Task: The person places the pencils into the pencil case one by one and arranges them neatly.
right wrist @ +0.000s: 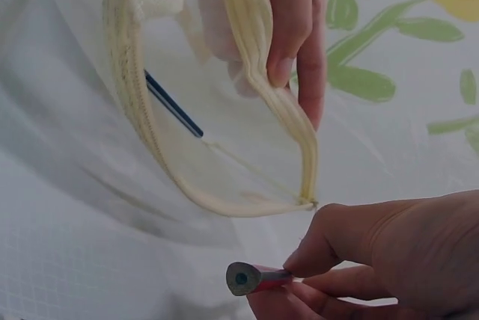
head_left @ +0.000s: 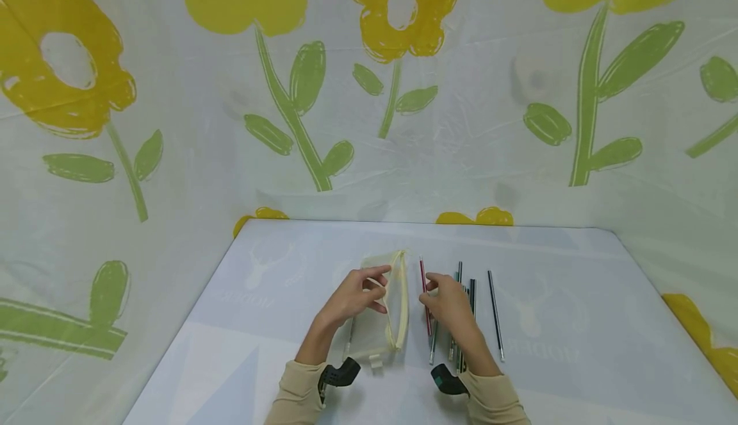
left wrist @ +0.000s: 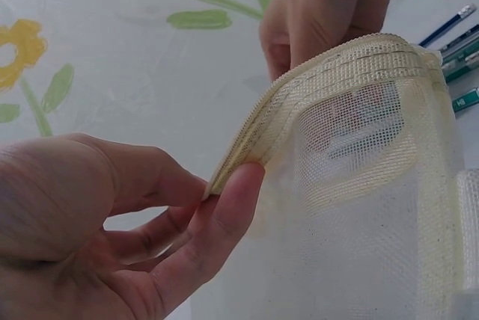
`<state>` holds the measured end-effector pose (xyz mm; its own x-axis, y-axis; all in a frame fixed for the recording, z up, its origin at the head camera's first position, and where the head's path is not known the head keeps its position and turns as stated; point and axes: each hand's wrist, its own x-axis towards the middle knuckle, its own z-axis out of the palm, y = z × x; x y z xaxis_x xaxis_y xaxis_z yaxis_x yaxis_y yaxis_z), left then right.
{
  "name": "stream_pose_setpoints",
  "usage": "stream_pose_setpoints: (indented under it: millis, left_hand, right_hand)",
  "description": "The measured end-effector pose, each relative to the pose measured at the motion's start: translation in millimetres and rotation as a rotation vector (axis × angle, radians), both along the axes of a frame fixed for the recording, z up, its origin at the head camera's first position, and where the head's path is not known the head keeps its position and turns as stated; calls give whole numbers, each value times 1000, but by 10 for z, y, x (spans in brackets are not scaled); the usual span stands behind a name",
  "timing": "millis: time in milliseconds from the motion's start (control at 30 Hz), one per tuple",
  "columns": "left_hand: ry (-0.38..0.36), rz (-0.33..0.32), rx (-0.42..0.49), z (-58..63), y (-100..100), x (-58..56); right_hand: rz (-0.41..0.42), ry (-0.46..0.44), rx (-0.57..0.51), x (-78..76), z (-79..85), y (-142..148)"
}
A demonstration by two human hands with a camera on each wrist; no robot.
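We see one soft pouch [head_left: 371, 338], its wall see-through and partly a fine woven mesh, framed by a stitched cream zipper [left wrist: 329, 73] that bends in a loose curve. Our left hand [head_left: 352, 293] pinches this zipper edge between thumb and finger, and the pouch's mouth gapes. Our right hand [head_left: 452, 303] is just to the right of the pouch, pinching a slim red pencil [head_left: 428, 320]; its blunt, round end sits just outside the mouth.

We count one dark blue pencil [right wrist: 174, 103] inside the pouch, straight and smooth. To the pouch's right lies a bunch of pencils [head_left: 473, 300], mostly dark or green; our right hand covers part of it, so we cannot tell the number. One dark pencil [head_left: 496, 316] lies by itself farther right of the pouch, apart from the bunch. A single pale tab [head_left: 376, 363] juts from the pouch's near end.

A narrow gap separates the pouch from the red pencil. The smooth, pale table [head_left: 553, 380] spreads wide to the pouch's left, and a strip of it runs beyond the pouch to the far edge. Behind the pouch hangs a shiny, creased sheet [head_left: 461, 175] printed with flowers.
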<state>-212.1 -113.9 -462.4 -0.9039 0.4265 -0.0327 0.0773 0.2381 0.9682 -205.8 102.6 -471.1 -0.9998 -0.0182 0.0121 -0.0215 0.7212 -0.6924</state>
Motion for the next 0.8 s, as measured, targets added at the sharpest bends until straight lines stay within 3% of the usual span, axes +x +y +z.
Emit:
stream_pose_setpoints:
  millis: [267, 800]
  left_hand:
    - [4, 10, 7, -19, 11, -3]
    - [24, 15, 16, -13, 18, -9]
  right_hand:
    - [-7, -33, -39, 20, 59, -21]
    - [-2, 8, -17, 71, 172, -68]
